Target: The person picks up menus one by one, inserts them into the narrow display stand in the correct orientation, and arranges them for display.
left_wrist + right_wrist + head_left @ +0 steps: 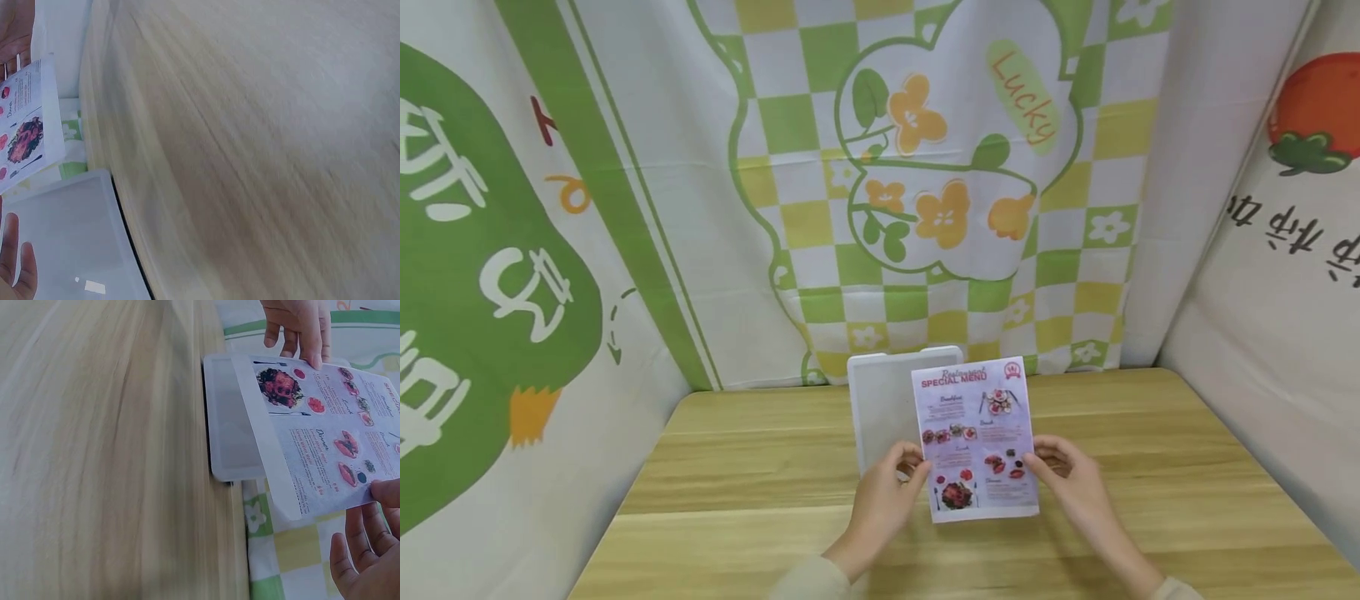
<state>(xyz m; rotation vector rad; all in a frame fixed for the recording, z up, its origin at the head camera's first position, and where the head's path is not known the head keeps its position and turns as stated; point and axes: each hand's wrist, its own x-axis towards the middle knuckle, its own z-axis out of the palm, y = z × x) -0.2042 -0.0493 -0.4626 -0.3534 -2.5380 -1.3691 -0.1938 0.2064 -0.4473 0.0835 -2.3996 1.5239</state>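
Observation:
A printed restaurant menu sheet is held up by both hands over the table, its printed face towards the head camera. My left hand pinches its left edge, thumb in front and fingers behind. At the opposite edge my right hand pinches it the same way; the right wrist view shows that thumb on the print and the other fingers underneath. Behind the menu sheet is a pale, shallow rectangular plastic tray or lid, partly hidden by the sheet and the left hand.
The wood-grain table extends to both sides of the hands. A white, green and yellow checked curtain hangs along its back edge, with more printed cloth at the left and right.

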